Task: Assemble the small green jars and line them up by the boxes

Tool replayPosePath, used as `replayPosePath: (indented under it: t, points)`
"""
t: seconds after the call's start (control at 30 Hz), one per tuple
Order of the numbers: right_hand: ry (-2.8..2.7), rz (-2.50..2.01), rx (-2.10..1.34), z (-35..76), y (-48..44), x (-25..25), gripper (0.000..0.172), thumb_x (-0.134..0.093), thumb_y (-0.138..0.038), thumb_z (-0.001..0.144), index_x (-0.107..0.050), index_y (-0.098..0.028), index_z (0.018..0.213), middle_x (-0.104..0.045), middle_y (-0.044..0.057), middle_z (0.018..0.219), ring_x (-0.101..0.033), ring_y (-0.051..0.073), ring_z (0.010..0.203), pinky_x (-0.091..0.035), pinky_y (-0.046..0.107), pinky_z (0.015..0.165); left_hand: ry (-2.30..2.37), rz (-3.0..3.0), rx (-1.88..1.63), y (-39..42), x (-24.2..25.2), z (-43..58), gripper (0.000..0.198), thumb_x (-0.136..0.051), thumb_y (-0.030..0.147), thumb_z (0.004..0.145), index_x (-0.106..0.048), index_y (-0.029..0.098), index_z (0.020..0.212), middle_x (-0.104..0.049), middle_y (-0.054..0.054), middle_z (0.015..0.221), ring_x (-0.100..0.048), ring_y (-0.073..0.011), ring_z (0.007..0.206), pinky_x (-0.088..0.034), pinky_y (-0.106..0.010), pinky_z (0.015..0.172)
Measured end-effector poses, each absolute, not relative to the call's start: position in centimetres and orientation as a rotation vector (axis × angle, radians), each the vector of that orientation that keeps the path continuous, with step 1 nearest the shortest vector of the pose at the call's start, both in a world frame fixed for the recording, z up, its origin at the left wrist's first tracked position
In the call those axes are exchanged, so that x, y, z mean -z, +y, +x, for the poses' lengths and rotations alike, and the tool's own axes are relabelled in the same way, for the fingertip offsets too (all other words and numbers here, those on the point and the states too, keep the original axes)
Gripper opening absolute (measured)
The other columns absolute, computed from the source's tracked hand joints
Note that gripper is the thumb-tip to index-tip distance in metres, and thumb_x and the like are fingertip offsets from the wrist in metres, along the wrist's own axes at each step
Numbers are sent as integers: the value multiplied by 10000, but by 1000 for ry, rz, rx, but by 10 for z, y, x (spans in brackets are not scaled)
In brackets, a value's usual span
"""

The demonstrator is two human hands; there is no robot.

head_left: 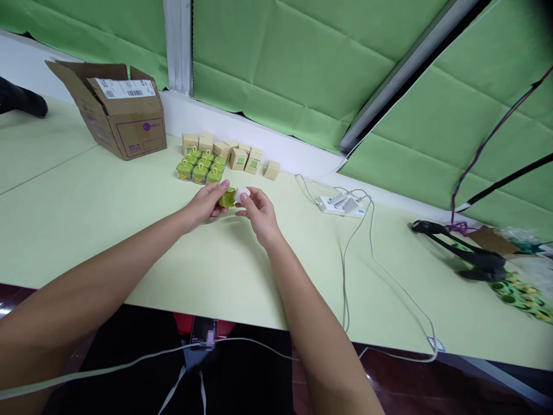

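Note:
In the head view my left hand (pixel 208 202) is closed on a small green lid-like piece (pixel 227 197), thumb on top. Pinched between the thumb and fingers of my right hand (pixel 260 214) is a small white rounded piece (pixel 242 194). The two pieces are side by side above the table; I cannot tell whether they touch. Just behind my left hand stand several small clear containers with green lids (pixel 200 171) and pale loops on top, grouped in rows.
Several small tan boxes (pixel 238 159) line the wall side, one (pixel 272 169) apart. An open cardboard box (pixel 140 129) stands back left. A power strip (pixel 341 204) with white cables lies right of my hands. A black stand-like object (pixel 470 256) and green ring-shaped pieces (pixel 521 297) are far right.

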State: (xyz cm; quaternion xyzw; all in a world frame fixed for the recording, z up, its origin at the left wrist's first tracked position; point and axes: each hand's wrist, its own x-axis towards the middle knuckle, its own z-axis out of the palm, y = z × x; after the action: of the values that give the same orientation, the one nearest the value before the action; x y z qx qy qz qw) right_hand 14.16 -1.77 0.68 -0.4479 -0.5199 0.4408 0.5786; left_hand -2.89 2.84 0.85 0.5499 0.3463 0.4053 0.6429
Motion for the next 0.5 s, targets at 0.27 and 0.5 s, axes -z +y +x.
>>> replayPosePath:
  t: [0.27,0.5]
  points:
    - [-1131,-963,-1060,138,-19,-7,577,-867,-631,663,-655,-238,1029,-704,-2,929,-710,155,855,-664,354,855,758,1299,-1011,28,-6,-27,418,-466,638,1002,-460,231,904,-569,39,538,-406,-83,350,-311,-184,358]
    - [-1133,-959,-1047,135,-20,-8,572,-859,-635,669,-656,-228,1016,-713,1,922,-704,155,874,-669,353,860,778,1323,-1029,27,-2,-23,251,-474,455,1034,-445,248,896,-516,70,535,-370,-77,350,-272,-174,357]
